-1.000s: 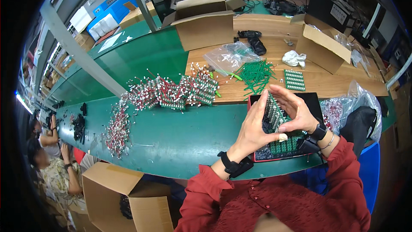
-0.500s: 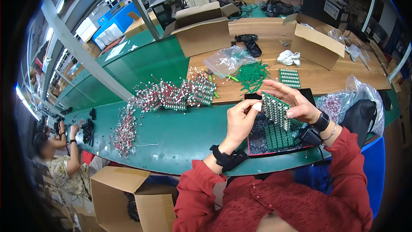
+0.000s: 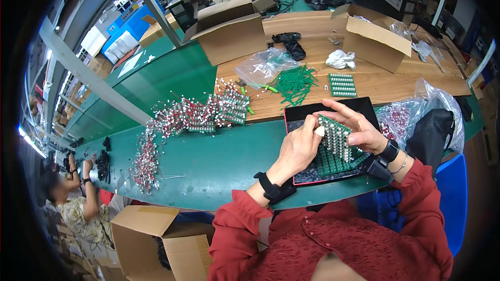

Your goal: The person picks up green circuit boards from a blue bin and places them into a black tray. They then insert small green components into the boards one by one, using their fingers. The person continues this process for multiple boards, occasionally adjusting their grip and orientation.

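My right hand holds a green circuit board panel tilted up, its face set with rows of small white parts. Thumb and fingers grip it near the right edge and top. At the panel's left edge is my left hand, closed in a pinch, with a white cover on the thumb tip. The fingers seem to grip that edge, though the contact is partly hidden. Below both hands stands a shallow black box with a red rim. Inside it lie another green panel and dark loose pieces.
Red-wired boards and loose white-tipped wires lie left on the green table. Beyond are green strips, another panel, a white cloth and cardboard boxes. A clear bag lies right. A co-worker sits far left.
My left hand has moved right, up against the panel's left edge. The right hand still holds the panel. The whole view has shifted slightly.
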A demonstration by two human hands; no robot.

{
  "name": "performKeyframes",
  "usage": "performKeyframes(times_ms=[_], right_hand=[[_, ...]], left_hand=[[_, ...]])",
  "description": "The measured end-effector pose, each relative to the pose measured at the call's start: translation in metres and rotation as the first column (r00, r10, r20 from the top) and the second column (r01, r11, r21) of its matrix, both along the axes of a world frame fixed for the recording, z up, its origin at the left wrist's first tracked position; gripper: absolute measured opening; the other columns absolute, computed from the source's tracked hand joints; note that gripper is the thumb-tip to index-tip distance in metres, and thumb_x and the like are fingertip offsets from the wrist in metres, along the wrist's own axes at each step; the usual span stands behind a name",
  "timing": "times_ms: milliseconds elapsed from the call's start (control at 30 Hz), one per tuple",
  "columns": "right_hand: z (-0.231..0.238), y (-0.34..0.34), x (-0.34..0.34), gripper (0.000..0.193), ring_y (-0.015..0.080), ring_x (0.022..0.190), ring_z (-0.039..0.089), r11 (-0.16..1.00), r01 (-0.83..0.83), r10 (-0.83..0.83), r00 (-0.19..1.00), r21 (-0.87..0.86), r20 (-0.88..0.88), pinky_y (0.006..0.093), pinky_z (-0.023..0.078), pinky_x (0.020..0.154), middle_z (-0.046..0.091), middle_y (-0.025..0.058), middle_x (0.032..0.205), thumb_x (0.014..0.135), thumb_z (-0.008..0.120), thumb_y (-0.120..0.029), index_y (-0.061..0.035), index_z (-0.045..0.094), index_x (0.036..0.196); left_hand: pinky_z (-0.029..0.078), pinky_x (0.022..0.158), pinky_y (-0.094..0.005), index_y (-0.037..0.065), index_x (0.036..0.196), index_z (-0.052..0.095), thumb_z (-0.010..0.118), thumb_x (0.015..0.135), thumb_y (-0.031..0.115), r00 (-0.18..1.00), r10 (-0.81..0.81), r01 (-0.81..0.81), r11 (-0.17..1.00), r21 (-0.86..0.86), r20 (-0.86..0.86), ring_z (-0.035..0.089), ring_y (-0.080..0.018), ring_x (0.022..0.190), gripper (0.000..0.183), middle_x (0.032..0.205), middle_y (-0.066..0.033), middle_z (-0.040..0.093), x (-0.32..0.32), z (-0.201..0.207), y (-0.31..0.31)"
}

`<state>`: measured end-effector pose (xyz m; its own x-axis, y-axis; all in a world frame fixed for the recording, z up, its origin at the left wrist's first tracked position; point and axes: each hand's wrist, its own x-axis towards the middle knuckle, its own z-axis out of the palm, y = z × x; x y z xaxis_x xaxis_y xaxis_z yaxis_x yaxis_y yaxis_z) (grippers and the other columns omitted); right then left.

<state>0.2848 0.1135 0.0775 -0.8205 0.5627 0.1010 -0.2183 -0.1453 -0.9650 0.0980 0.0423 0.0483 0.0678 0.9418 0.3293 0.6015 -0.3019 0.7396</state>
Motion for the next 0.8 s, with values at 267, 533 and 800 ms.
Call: performKeyframes(times_ms=[267, 533, 800], right_hand=[[-0.0005, -0.0004, -0.0021, 0.105, 0.0261, 0.134, 0.040, 0.999, -0.030, 0.031, 0.998, 0.013, -0.047, 0.0378, 0.029, 0.113, 0.036, 0.0211, 0.146, 0.070, 0.076, -0.036, -0.0029, 0.019, 0.150], [0.0013, -0.0001, -0.0022, 0.105, 0.0288, 0.122, 0.053, 0.994, 0.062, -0.077, 0.980, -0.087, -0.181, 0.0399, 0.039, 0.107, 0.041, 0.0232, 0.141, 0.070, 0.074, -0.041, -0.0042, 0.017, 0.150], [-0.0002, -0.0011, -0.0038, 0.106, 0.0284, 0.124, 0.051, 0.993, 0.069, -0.088, 0.974, -0.097, -0.209, 0.0387, 0.037, 0.108, 0.042, 0.0226, 0.142, 0.070, 0.076, -0.043, -0.0037, 0.018, 0.150]], left_hand=[[0.047, 0.057, -0.0491, 0.006, 0.108, 0.047, 0.051, 0.096, 0.020, 0.999, 0.046, -0.047, 0.997, 0.054, 0.018, 0.062, -0.0409, 0.070, 0.019, 0.075, -0.0193, 0.062, -0.0003, -0.0046, -0.0031], [0.047, 0.057, -0.0452, 0.006, 0.086, 0.049, 0.053, 0.095, 0.025, 0.998, -0.004, 0.013, 0.990, 0.139, -0.064, 0.061, -0.0362, 0.069, 0.022, 0.071, -0.0136, 0.059, 0.0003, -0.0020, -0.0056], [0.045, 0.059, -0.0477, 0.007, 0.095, 0.052, 0.049, 0.097, 0.023, 0.996, -0.026, 0.024, 0.999, -0.023, -0.090, 0.061, -0.0397, 0.071, 0.016, 0.070, -0.0160, 0.059, 0.0007, -0.0013, -0.0045]])
